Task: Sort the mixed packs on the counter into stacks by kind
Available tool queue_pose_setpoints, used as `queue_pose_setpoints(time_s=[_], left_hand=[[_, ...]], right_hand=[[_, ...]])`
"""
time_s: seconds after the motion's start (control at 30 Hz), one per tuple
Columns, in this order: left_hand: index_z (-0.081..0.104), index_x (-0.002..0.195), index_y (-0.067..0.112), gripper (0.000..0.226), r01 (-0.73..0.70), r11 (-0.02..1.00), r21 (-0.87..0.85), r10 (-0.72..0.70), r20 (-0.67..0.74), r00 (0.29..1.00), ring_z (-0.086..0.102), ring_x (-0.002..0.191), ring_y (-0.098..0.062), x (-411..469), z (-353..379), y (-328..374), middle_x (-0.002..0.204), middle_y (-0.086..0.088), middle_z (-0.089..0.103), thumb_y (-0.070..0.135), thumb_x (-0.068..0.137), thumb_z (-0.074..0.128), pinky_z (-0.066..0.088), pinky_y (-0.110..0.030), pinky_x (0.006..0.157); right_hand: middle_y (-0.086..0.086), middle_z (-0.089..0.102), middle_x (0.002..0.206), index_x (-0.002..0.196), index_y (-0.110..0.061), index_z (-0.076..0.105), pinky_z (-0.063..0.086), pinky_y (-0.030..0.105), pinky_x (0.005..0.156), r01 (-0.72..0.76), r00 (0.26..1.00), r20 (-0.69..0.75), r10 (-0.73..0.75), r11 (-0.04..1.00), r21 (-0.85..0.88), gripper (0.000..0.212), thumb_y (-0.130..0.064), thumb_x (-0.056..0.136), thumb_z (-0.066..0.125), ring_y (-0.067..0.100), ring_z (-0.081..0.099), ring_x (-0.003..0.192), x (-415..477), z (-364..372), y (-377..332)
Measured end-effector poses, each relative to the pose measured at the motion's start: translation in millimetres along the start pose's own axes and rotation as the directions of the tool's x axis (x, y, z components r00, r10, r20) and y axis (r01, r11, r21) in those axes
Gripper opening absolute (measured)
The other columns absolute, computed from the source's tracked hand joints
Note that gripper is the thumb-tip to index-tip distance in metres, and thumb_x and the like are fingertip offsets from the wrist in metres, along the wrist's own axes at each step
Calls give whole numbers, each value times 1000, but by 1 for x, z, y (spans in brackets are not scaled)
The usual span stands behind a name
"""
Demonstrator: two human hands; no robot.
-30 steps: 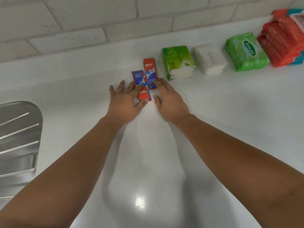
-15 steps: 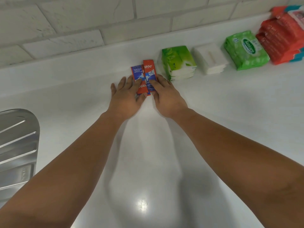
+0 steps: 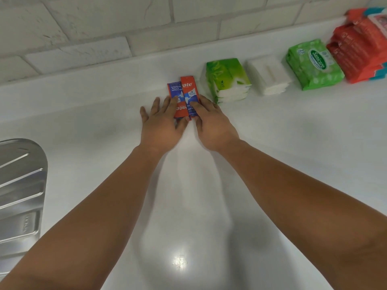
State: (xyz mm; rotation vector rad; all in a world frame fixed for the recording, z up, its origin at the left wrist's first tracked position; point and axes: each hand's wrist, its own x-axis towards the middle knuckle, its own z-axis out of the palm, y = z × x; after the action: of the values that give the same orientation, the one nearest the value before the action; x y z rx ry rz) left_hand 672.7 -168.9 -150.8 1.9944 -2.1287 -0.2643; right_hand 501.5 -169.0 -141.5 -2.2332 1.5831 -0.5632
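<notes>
Two red-and-blue toothpaste sachets lie side by side on the white counter (image 3: 83, 114), the left sachet (image 3: 174, 91) and the right sachet (image 3: 188, 88) touching along their long edges. My left hand (image 3: 161, 124) rests flat with straight fingers on the left sachet's near end. Beside it, my right hand (image 3: 211, 124) presses its straight fingers on the right sachet. Further right along the wall stand a stack of green-and-white tissue packs (image 3: 227, 80), a white pack stack (image 3: 269, 74), a green wipes pack (image 3: 314, 63) and a red pack stack (image 3: 362, 45).
A steel sink drainboard (image 3: 21, 189) lies at the left edge. A white tiled wall (image 3: 104, 28) runs behind the counter. Bright light reflects off the counter between my forearms.
Both hands slid the two sachets away from me toward the wall and pushed them together; they now lie side by side and nearly level.
</notes>
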Motion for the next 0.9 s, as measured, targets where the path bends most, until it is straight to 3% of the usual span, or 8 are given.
queue_pose_setpoints(time_s=[0.4, 0.67, 0.8, 0.9], left_hand=[[26, 158, 21, 77, -7, 997, -78, 2, -66, 998, 21, 153, -28, -2, 2, 2, 163, -3, 33, 67, 97, 39, 8, -62, 121], [33, 155, 23, 71, -57, 994, -94, 43, -145, 988, 30, 149, -30, -9, 5, 6, 162, -8, 35, 64, 97, 39, 22, -62, 118], [38, 153, 19, 67, -28, 987, -157, 1, -172, 985, 29, 150, -30, -14, 5, 9, 160, -11, 37, 58, 98, 39, 25, -57, 119], [48, 146, 10, 58, -86, 982, -167, 44, -243, 969, 41, 141, -33, -29, -3, 23, 151, -14, 49, 46, 100, 46, 35, -52, 114]], right_hand=[[5, 23, 163, 154, -19, 33, 24, 37, 121, -48, 999, 25, 47, 998, 27, 52, -22, 102, 43, 24, 21, 150, 1, 3, 3], [5, 18, 164, 156, -19, 25, 23, 39, 121, -46, 997, 53, 48, 998, -32, 54, -24, 104, 39, 26, 16, 151, 1, 1, 1], [8, 27, 162, 155, -17, 28, 35, 43, 115, -69, 998, -10, 70, 997, 42, 54, -21, 103, 40, 31, 27, 147, -7, 5, 0], [13, 41, 154, 149, -10, 40, 43, 40, 106, -37, 993, -108, 51, 991, 127, 50, -17, 100, 47, 32, 46, 135, -22, -1, -4]])
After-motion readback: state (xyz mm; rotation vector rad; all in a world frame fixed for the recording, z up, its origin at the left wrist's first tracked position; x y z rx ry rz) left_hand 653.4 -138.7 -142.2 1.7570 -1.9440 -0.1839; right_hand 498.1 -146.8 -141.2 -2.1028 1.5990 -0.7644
